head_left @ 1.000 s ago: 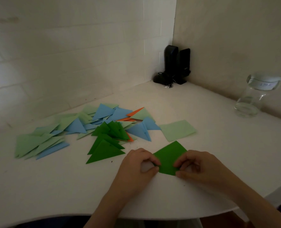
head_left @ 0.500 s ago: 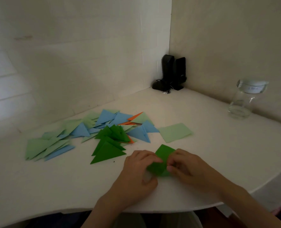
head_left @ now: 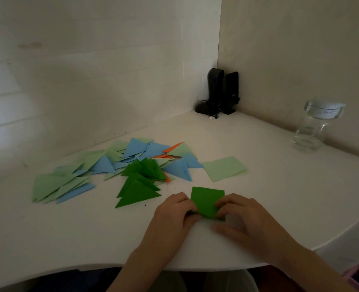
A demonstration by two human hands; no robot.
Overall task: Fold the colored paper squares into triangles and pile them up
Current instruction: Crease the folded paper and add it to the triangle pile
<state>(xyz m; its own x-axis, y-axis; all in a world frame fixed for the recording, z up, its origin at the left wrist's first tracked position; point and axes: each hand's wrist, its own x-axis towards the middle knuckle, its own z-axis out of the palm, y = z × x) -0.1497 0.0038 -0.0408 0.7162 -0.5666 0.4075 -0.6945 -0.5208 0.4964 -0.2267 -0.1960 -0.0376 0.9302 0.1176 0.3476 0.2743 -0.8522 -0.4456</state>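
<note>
A dark green paper square (head_left: 207,200) lies near the front edge of the white surface (head_left: 269,175), partly folded, with its near portion doubled under the fingers. It is held from both sides. The left hand (head_left: 174,213) has its fingers curled in against the sheet's left edge and pinches it there, while the right hand (head_left: 244,216) has its fingertips bent down onto the lower right part of the sheet and its thumb stretched along the surface below it.

The step in hand is judged to be the diagonal fold of this sheet. For a clean triangle, the two opposite corners should be matched exactly before any crease is pressed. One hand is best kept still as an anchor on the matched corners while the other is run outward along the fold line. If pressure is applied before the edges agree, a skewed triangle is likely, and thin paper keeps a wrong crease.

Toward the left and middle of the surface, the finished triangles (head_left: 119,167) are spread loosely in light green, blue, orange and dark green, more a scatter than a neat pile. One unfolded light green square (head_left: 224,167) lies just beyond the held sheet, beside the scatter, apparently still to be folded.

In the far corner stand two black speakers (head_left: 221,91), and a clear glass jar (head_left: 315,127) stands at the right edge by the wall.
</note>
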